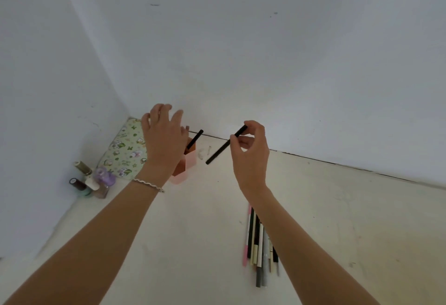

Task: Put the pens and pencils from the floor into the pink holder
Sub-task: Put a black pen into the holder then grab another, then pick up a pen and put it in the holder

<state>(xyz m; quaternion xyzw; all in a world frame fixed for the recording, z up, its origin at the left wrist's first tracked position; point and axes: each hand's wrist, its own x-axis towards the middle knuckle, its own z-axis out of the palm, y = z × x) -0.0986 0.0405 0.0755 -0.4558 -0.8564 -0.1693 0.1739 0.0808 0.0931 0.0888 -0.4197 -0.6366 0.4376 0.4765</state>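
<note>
A pile of pens (pixel 259 244) lies on the floor (pixel 188 237) at 5 o'clock, partly hidden under the right forearm, all roughly parallel and pointing toward 12. Farther out, the right hand (pixel 251 153) pinches a black pen (pixel 220 151) between thumb and fingertips near its upper end; it hangs in the air, slanting down toward 8 o'clock. At 9 o'clock from it, the left hand (pixel 164 140), a bracelet (pixel 148 185) on the wrist, hovers with fingers loosely spread over the holder (pixel 187 168), gripping nothing. Whether it touches the holder I cannot tell. One pen (pixel 195 139) stands in the holder, leaning toward 1 o'clock. At 9 o'clock of the holder lie a flowered pouch (pixel 125 150) and small bottles (pixel 93 181), in the corner of the wall (pixel 265 51).
</note>
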